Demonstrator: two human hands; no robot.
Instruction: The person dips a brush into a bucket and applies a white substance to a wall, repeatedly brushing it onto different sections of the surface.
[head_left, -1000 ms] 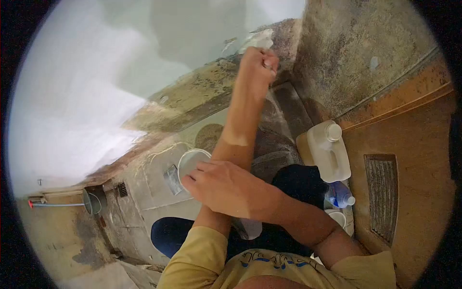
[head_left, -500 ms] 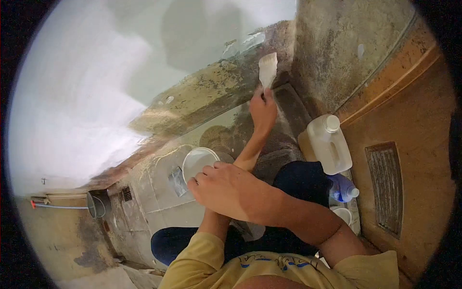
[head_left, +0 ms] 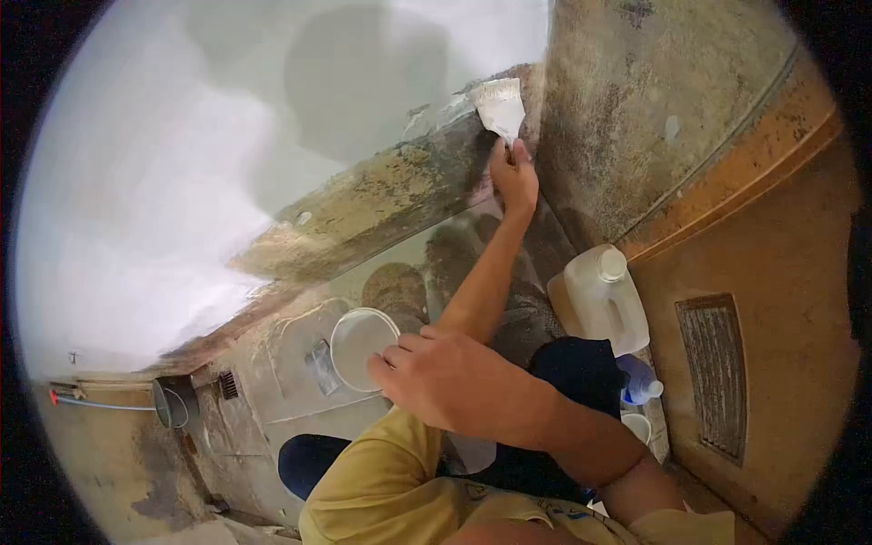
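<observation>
Our left hand (head_left: 515, 177) pinches the brush (head_left: 501, 111) by its handle, upper centre, seemingly so bristles meet the wall (head_left: 363, 186); our right hand (head_left: 445, 374) pinches the tub (head_left: 360, 334) rim, mid-frame, likely steadying it.

Left arm (head_left: 489, 282) extended forward and away from the torso; left hand (head_left: 516, 182) at far reach, thumb and fingers (head_left: 499, 154) closed in a grip. Right arm (head_left: 590, 445) crosses in front of the left in this view — right hand (head_left: 450, 377) back uppermost, fingers curled; arm-to-arm contact cannot be determined.
</observation>
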